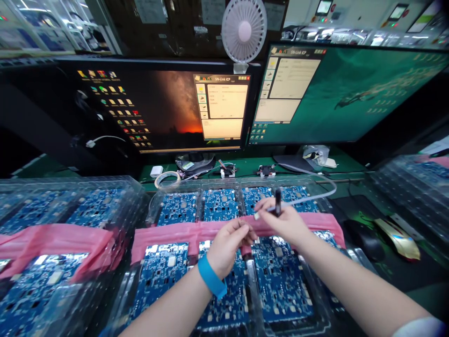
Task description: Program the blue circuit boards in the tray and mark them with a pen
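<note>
Green workbench (247,167) is stretching beyond the fingers (242,230), two monitors (168,112) glowing above it. Beneath the fingers, a clear tray (252,281) is keeping blue circuit boards (280,283) apart, a pink strip (164,235) crossing it, probably as cushioning. Just left of the cable, the left hand (227,245) is curling its fingers, any grip hidden. Right-hand fingertips are pinching a grey cable (310,199) near its pale connector (256,216), seemingly for fine control; a dark pen-like object (278,199) is standing up between those fingers.

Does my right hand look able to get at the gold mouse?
Probably yes: the gold mouse lies uncovered, though your right hand holds a dark pen-like object and the black mouse sits in between.
</note>
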`<action>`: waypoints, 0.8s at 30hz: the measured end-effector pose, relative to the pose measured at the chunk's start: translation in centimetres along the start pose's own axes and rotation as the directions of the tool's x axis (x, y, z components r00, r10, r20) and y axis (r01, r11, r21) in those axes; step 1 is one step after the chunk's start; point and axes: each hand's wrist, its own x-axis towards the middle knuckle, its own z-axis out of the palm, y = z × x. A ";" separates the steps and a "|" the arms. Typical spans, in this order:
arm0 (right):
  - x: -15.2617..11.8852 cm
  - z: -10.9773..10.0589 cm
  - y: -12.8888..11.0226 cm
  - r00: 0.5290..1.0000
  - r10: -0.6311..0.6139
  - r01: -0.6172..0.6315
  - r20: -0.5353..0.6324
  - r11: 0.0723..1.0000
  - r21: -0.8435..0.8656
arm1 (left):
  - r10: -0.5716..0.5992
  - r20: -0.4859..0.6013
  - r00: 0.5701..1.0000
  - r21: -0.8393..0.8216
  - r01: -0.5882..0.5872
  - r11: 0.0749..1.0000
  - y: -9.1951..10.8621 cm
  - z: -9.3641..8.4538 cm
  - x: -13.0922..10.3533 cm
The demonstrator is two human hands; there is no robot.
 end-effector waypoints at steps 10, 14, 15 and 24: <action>5.9 -0.3 6.9 0.994 0.079 -0.101 -0.074 0.927 -0.361 | -0.003 -0.050 0.999 0.299 0.018 0.954 -0.1 -0.1 0.3; 5.2 0.3 7.7 0.998 0.056 -0.054 -0.006 0.917 -0.394 | -0.030 -0.071 0.997 0.306 0.051 0.951 -0.1 0.0 0.4; 5.1 0.2 7.8 0.999 0.050 -0.045 0.002 0.914 -0.403 | -0.036 -0.075 0.997 0.310 0.057 0.949 -0.1 0.0 0.4; 5.3 -0.3 8.2 0.999 0.000 0.024 0.051 0.879 -0.476 | -0.049 -0.075 0.996 0.322 0.071 0.944 -0.4 -0.1 0.6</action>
